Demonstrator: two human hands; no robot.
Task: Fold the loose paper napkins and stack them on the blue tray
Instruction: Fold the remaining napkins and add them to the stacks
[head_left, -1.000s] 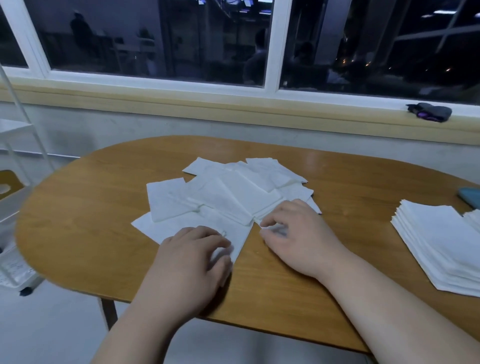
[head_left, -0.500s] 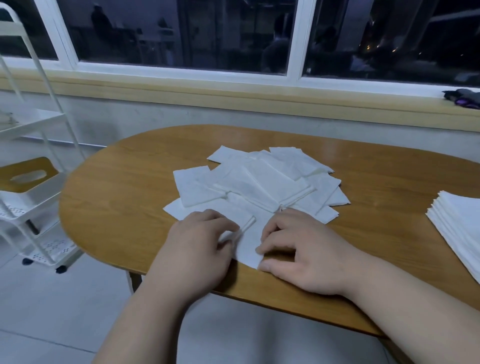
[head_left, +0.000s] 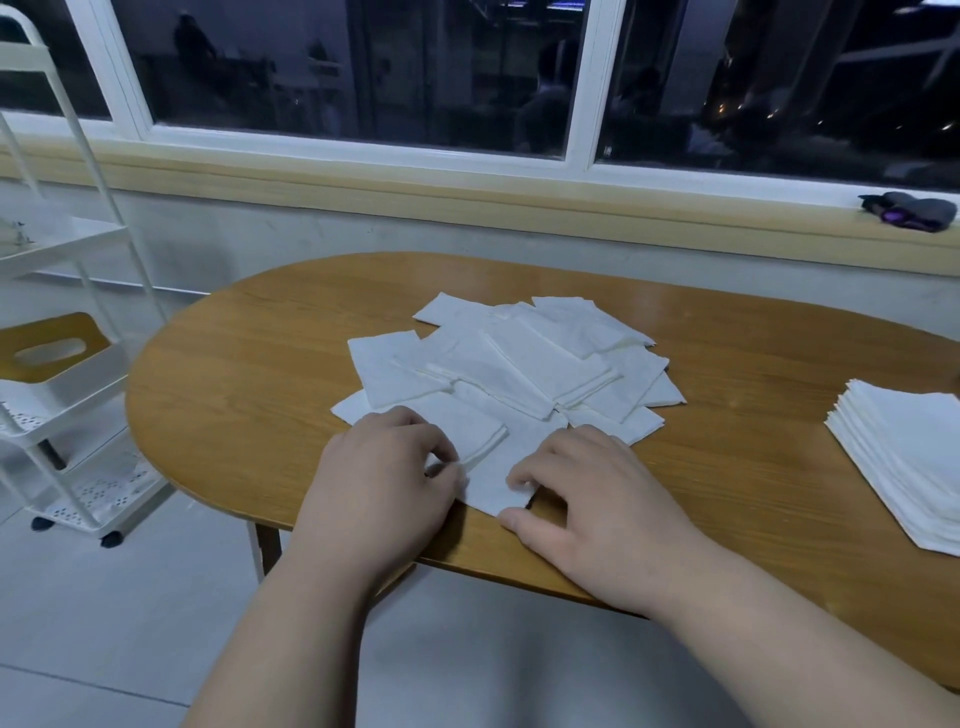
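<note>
Caller: Fingers curled on both sides! We've got the left hand (head_left: 384, 478) pinching the edge of the nearest napkin (head_left: 493, 467), and the right hand (head_left: 597, 504) gripping its near corner between bent fingers and thumb.

Analyst: And that corner lies close to the near edge of the table (head_left: 234, 415), just under the wrists. We'd call that the first danger: drag the sheet any further toward us and it could slide off onto the floor.

Caller: What do we make of things just beyond the knuckles?

Analyst: The nearest napkin runs under the loose pile (head_left: 519, 364), with another sheet overlapping it at the left fingertips. If the pull comes before they're separated, we could see two sheets go into one fold, or the heap scattered. It's thin paper held by two pinches, so if they pull against each other it may tear.

Caller: Further out, well to the right of the right hand, sits the folded stack (head_left: 904, 457).

Analyst: It's cut off by the edge of our view. We can't see the blue tray, so we can't tell whether the stack is on it. The layers look slightly fanned, and a careless drop could skew them. The white cart (head_left: 57, 374), left of the left hand, stands apart from the table.
</note>
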